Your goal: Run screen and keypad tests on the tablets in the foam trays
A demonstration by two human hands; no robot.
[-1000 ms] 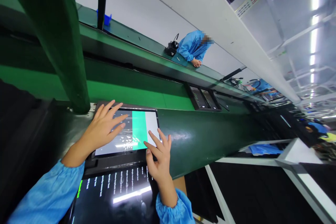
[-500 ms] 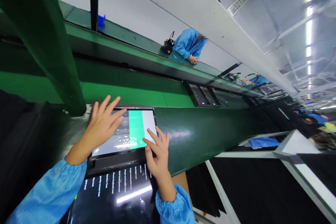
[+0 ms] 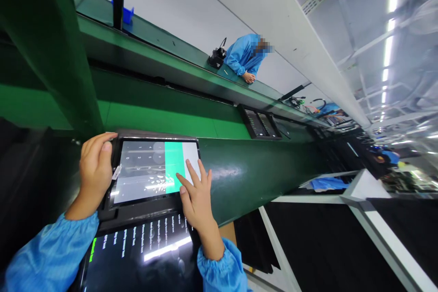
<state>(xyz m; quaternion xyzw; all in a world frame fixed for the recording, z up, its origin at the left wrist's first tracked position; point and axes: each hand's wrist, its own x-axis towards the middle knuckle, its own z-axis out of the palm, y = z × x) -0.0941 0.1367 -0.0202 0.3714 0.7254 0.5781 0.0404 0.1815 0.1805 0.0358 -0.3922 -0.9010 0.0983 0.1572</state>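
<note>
A tablet [image 3: 143, 182] shows a calculator with grey number keys, a green strip and a white strip. It lies in a black tray [image 3: 143, 210], above a second tablet [image 3: 137, 260] with a dark screen and lines of white text. My left hand [image 3: 95, 171] has its fingers bent around the tray's far left corner, thumb near the edge. Over the right part of the calculator screen is my right hand [image 3: 198, 196], fingers spread, index fingertip at the green strip. Whether that fingertip touches the glass I cannot tell. A small white tag [image 3: 117, 172] sits at the first tablet's left edge.
Further along the green bench [image 3: 246, 164] stands another black tray [image 3: 260, 122] with two tablets. Across the line, a person in blue [image 3: 242, 54] sits beside a black device [image 3: 217, 57]. A green post [image 3: 61, 54] rises at left; white frames [image 3: 372, 219] stand at right.
My left hand has moved left off the calculator screen to the tray's corner, its fingers now bent. The right hand stays over the screen's right part. The view has shifted slightly.
</note>
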